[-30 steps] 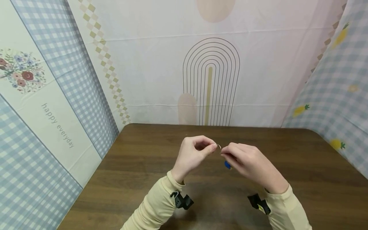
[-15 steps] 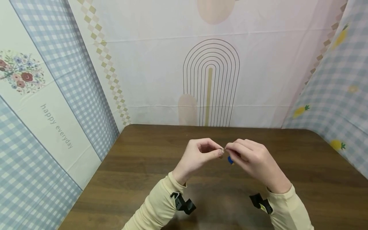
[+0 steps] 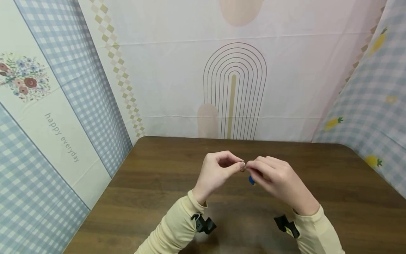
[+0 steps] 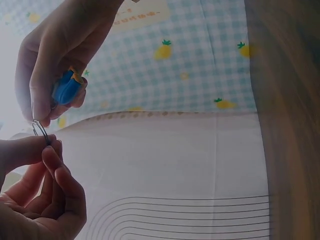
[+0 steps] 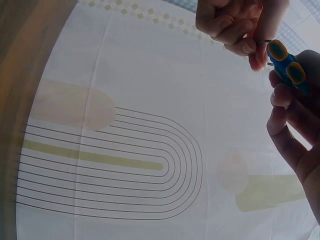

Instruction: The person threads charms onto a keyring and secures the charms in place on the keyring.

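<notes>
A thin metal key ring (image 4: 39, 129) is held between both hands above the table. My left hand (image 3: 219, 171) pinches one side of the ring between thumb and index finger. The right hand (image 3: 274, 178) meets the ring's other side with its fingertips, pinching a small blue charm (image 4: 67, 89) by its attached end. The charm, blue with orange parts, dangles just below the right fingers; two orange ovals with dark green middles show on it in the right wrist view. Where charm and ring join is hidden by the fingertips.
A dark brown wooden table (image 3: 152, 176) lies under both hands. Behind it hangs a pale cloth (image 3: 168, 84) with an arch pattern. Checked cloths (image 3: 374, 141) close off the sides. A black camera mount (image 3: 203, 224) sits on the left wrist, another on the right.
Both hands first shifted slightly to the right, then a little back left. The ring between the fingertips has turned and shows less in the head view. Both hands keep their pinch.
</notes>
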`<state>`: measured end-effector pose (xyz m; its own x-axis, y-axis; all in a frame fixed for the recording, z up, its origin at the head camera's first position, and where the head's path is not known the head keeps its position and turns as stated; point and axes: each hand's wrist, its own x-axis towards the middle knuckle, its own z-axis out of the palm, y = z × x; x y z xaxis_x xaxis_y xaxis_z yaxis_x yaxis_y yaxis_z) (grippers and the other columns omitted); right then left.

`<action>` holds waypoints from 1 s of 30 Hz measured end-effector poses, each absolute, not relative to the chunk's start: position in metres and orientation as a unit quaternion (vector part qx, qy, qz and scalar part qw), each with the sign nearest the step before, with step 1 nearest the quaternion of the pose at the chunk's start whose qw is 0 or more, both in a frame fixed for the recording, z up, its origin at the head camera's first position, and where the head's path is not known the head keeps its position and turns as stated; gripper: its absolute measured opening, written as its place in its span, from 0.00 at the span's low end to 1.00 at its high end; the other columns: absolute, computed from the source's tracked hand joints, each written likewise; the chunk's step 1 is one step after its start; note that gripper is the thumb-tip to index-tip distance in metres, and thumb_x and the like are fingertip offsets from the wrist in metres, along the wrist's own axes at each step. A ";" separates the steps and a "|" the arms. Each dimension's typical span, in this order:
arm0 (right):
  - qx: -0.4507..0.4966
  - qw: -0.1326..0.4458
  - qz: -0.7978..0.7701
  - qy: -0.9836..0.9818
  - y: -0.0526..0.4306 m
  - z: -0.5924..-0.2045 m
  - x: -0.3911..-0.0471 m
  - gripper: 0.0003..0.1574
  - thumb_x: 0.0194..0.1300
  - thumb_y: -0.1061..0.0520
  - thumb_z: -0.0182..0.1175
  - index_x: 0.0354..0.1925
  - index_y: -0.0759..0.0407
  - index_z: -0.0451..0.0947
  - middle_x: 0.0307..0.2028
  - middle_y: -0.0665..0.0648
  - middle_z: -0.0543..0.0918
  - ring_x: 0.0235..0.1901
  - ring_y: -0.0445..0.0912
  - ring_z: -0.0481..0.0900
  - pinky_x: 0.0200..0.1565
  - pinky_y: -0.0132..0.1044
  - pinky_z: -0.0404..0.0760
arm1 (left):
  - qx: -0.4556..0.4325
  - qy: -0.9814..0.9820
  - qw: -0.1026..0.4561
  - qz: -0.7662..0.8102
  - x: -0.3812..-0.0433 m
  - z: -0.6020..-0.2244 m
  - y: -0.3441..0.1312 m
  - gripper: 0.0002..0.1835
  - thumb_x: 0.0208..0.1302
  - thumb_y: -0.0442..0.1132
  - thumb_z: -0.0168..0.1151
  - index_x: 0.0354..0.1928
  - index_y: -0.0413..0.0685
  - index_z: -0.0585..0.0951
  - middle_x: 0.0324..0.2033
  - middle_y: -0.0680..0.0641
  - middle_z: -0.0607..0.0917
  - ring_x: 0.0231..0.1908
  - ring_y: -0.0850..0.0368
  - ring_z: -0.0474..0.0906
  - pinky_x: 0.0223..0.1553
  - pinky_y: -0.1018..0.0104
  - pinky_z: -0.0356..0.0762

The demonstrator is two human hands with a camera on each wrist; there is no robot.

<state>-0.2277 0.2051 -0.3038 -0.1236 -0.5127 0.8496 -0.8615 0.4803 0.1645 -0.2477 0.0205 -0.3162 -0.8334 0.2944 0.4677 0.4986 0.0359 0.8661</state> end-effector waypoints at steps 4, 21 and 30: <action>0.473 0.461 0.189 -0.726 0.206 -0.304 -0.228 0.19 0.74 0.54 0.48 0.31 0.60 0.80 0.24 0.45 0.77 0.22 0.35 0.68 0.29 0.23 0.70 | -0.274 -0.720 0.085 -0.631 -0.247 -0.316 0.022 0.03 0.57 0.34 0.70 0.31 0.41 0.87 0.28 0.40 0.89 0.25 0.61 0.83 0.27 0.75 0.76; 0.472 0.464 0.164 -0.731 0.205 -0.304 -0.228 0.20 0.75 0.53 0.48 0.30 0.58 0.80 0.23 0.43 0.75 0.21 0.34 0.66 0.27 0.22 0.68 | -0.260 -0.718 0.101 -0.638 -0.249 -0.316 0.021 0.03 0.56 0.35 0.70 0.31 0.43 0.87 0.29 0.41 0.89 0.24 0.65 0.81 0.24 0.75 0.73; 0.439 0.468 0.191 -0.743 0.202 -0.302 -0.223 0.20 0.74 0.52 0.48 0.30 0.58 0.79 0.23 0.43 0.77 0.22 0.34 0.68 0.28 0.21 0.69 | -0.261 -0.715 0.092 -0.642 -0.244 -0.314 0.017 0.03 0.57 0.34 0.70 0.31 0.41 0.87 0.28 0.40 0.89 0.22 0.69 0.79 0.23 0.76 0.71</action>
